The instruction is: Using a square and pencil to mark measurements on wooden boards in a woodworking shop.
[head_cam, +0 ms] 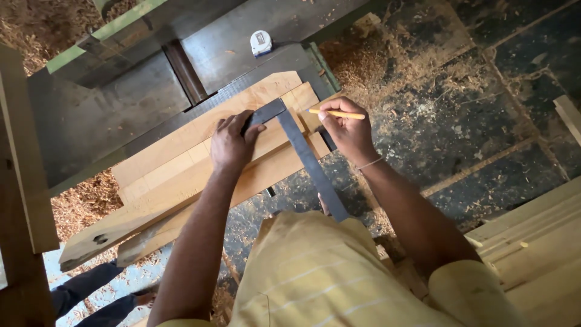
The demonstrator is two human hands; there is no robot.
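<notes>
My left hand [233, 140] presses down on the short arm of a dark metal try square [305, 154] that lies across several light wooden planks [175, 172]. The square's long blade runs back toward my body. My right hand [345, 130] holds a yellow pencil [339, 114] with its tip near the blade's edge on the plank end. The planks rest side by side on the dark metal table of a woodworking machine [91, 121].
A small white tape measure [261, 42] sits on the machine table beyond the planks. Sawdust covers the dark floor [472, 109]. More planks [538, 242] are stacked at the right. A wooden post [24, 181] stands at left, and another person's legs [91, 290] show at lower left.
</notes>
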